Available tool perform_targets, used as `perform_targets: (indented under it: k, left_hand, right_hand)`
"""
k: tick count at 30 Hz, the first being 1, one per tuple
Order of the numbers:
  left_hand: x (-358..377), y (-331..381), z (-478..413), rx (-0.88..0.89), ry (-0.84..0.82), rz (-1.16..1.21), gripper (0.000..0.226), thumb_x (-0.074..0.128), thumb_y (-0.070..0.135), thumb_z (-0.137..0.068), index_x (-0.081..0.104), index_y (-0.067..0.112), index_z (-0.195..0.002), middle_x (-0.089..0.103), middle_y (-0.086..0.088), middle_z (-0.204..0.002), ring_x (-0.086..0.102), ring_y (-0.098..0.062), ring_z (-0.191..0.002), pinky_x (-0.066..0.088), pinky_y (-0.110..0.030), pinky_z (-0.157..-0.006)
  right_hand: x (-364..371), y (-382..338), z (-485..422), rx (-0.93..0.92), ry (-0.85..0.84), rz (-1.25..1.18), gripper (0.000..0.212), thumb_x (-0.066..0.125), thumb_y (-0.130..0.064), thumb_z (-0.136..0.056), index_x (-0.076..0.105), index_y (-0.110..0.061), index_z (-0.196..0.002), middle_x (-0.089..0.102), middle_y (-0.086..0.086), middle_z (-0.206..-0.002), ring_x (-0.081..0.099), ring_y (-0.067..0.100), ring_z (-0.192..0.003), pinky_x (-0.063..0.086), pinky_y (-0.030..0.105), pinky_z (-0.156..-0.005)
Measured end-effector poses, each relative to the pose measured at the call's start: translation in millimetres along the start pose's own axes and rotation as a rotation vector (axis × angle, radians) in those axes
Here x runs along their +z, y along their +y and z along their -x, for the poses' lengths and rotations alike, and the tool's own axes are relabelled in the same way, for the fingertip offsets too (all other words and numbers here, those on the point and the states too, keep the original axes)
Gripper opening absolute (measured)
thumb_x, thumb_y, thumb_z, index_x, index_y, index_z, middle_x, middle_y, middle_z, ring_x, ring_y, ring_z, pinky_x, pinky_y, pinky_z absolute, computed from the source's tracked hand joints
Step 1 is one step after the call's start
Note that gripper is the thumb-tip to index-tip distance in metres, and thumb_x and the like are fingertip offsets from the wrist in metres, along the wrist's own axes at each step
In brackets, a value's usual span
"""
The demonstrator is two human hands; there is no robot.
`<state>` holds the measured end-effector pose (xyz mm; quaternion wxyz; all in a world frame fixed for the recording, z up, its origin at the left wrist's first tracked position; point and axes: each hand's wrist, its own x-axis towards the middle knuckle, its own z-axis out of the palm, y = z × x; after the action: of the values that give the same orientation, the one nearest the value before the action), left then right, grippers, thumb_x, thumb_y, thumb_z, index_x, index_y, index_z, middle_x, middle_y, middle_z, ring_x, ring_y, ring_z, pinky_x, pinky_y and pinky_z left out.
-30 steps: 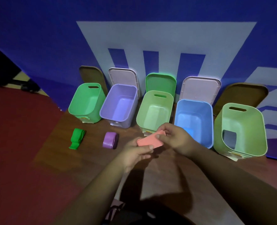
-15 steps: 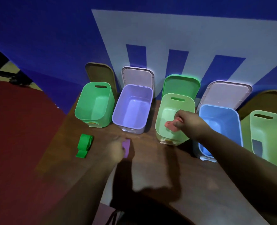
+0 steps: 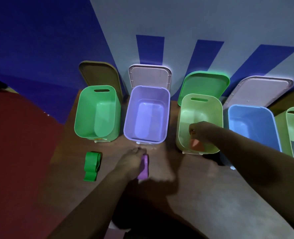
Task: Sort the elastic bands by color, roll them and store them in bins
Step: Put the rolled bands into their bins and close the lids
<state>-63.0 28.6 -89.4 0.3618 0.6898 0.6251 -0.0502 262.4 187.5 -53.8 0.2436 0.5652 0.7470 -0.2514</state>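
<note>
Down goes the right hand [image 3: 201,131], dropped from the rim of the light green bin [image 3: 201,100] into its mouth, and the pink band [image 3: 196,145] has gone down with it. That band now sits low against the bin's near wall, right under the curled fingers. Has the hand let go? Too close to call, as hand and band overlap in this view.

Over on the other side, the left hand [image 3: 134,161] has stayed on the purple band [image 3: 144,168], which lies on the table [image 3: 211,195] just in front of the purple bin [image 3: 147,114]. The hand lies over the band's left side, but it is blurred and its fingers are hidden, so whether it is gripping or merely touching I cannot tell.

Look at the layout, it explains itself. The green band [image 3: 91,166] waits, loosely folded and untouched, right in front of the green bin [image 3: 96,112]. Each band is parked by the bin of its own colour, ready for a short trip. No pink bin is in sight, which is probably why the pink band goes into the light green one. The blue bin [image 3: 253,123] stands next along. The lids [image 3: 149,75] lean against the wall behind, keeping every mouth open for a one-handed drop. By my reckoning purple is next up, with green last.
</note>
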Motion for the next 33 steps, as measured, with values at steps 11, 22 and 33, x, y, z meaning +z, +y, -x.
perform_targets:
  k: [11,22,33]
  left_hand:
    - [-48.3,31.2,25.8,-0.064,-0.194,0.286,0.026,0.078,0.023,-0.077,0.066,0.023,-0.1,0.066,0.002,-0.096,0.066,-0.019,-0.091,0.05,-0.028,-0.075]
    - [-136.8,73.4,18.6,-0.025,0.12,1.392,0.056,0.094,0.02,-0.057,0.067,0.009,-0.104,0.071,-0.009,-0.095,0.068,-0.028,-0.093,0.053,-0.046,-0.091]
    - [-118.8,-11.4,58.0,-0.168,0.133,0.976,0.02,0.071,0.015,-0.101,0.067,0.02,-0.12,0.076,-0.004,-0.116,0.076,-0.022,-0.102,0.058,-0.031,-0.087]
  right_hand:
    - [-10.0,-19.2,24.2,0.047,0.357,-0.344,0.035,0.071,-0.023,-0.099,0.069,-0.012,-0.132,0.066,0.013,-0.133,0.062,0.034,-0.122,0.046,0.037,-0.103]
    - [-71.1,-109.5,103.6,-0.28,-0.075,-1.407,0.063,0.058,-0.062,-0.102,0.073,-0.01,-0.134,0.077,0.015,-0.125,0.073,0.024,-0.114,0.054,0.046,-0.107]
    - [-84.0,-141.3,38.0,-0.186,0.289,-0.566,0.025,0.089,-0.038,-0.083,0.07,-0.022,-0.082,0.069,-0.003,-0.078,0.063,0.02,-0.077,0.046,0.032,-0.07]
